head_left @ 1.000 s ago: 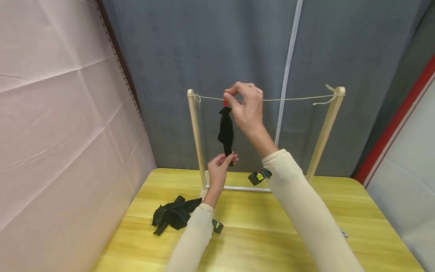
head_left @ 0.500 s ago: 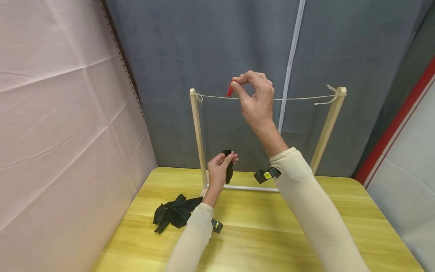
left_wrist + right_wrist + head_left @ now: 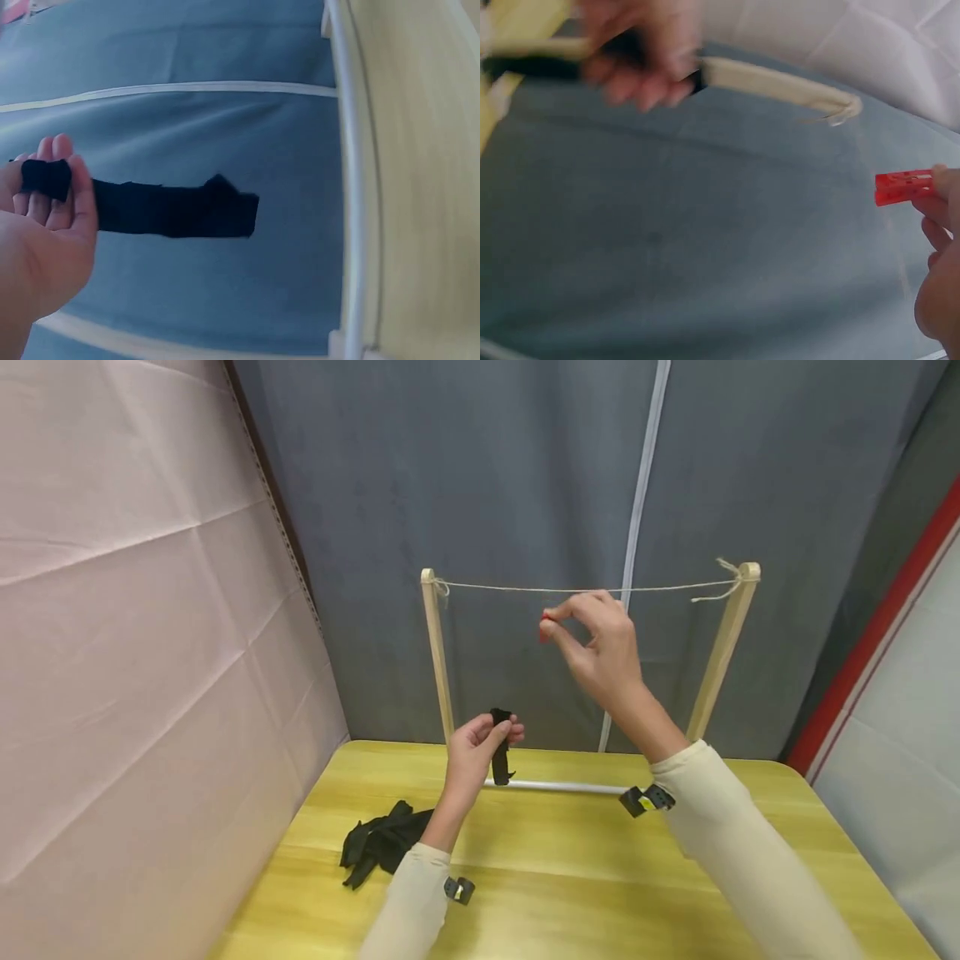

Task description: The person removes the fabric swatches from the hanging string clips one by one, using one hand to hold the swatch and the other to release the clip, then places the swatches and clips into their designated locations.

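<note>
My left hand (image 3: 471,756) pinches a narrow strip of black cloth (image 3: 501,768), sock-like in shape, whose lower part dangles free. In the left wrist view its upper end is folded over the fingers, and a small nub shows near the far end of the cloth (image 3: 176,210). Up and to the right, my right hand (image 3: 609,652) holds a red clothespin (image 3: 544,628) between thumb and forefinger. The right wrist view shows the clothespin (image 3: 901,187) with no cloth in it. A thin string (image 3: 517,589) runs bare just above the right hand.
Two wooden posts (image 3: 437,652) carry the string, joined low down by a white bar (image 3: 562,787). More black cloth (image 3: 384,843) lies crumpled on the yellow wooden table (image 3: 570,877), left of my left forearm. Grey curtain (image 3: 480,468) hangs behind.
The clothespin has come off the string and moved right and down with my right hand. The cloth's top end has dropped from the string and now hangs only from my left hand.
</note>
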Available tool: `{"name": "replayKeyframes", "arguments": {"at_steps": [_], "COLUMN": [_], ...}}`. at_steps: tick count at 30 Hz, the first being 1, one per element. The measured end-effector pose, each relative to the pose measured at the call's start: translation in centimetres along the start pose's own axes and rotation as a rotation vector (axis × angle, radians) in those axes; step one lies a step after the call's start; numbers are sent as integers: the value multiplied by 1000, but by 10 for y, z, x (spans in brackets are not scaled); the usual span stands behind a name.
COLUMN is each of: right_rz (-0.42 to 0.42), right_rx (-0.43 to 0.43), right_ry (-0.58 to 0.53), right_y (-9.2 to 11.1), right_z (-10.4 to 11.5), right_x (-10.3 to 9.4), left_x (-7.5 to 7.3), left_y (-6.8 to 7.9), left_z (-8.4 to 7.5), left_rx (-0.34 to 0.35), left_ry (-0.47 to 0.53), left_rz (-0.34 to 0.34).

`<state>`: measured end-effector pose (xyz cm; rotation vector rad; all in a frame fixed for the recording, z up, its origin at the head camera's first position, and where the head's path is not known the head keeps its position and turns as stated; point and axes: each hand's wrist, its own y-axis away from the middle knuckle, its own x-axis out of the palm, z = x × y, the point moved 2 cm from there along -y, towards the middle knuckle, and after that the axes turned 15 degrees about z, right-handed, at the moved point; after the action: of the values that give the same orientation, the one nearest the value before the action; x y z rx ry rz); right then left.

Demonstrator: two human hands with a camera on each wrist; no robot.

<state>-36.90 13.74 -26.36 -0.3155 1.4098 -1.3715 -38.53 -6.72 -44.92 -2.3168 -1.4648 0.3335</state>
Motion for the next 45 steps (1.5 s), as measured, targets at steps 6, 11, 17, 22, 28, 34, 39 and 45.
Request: {"name": "replayKeyframes", "arguments": {"at_steps": [6, 11, 17, 22, 28, 34, 39, 45], "right_rz": [148, 192, 211, 278, 382, 666, 968, 1000], "right_rx": [37, 91, 122, 155, 242, 428, 543, 541], "right_ry": [77, 112, 123, 172, 249, 209, 161, 145], "right_y": [48, 76, 104, 130, 169, 206, 228, 248], "right_z": [-23, -38, -50, -57, -69, -81, -88, -96], "right_x": [-9, -19, -30, -42, -59, -77, -85, -88], "left_x": [-16, -37, -68, -93, -117, -132, -151, -176], "left_y": [22, 36, 54, 72, 85, 100, 122, 153], "left_z": [-24, -34, -42, -46, -40, -20, -8, -7], "left_rx": [-48, -59, -69, -63, -89, -141, -254, -471], "left_ry": [-138, -180, -242, -258, -289, -334, -416, -541], "left_rz": [49, 11, -65, -107, -99, -40, 11, 81]}}
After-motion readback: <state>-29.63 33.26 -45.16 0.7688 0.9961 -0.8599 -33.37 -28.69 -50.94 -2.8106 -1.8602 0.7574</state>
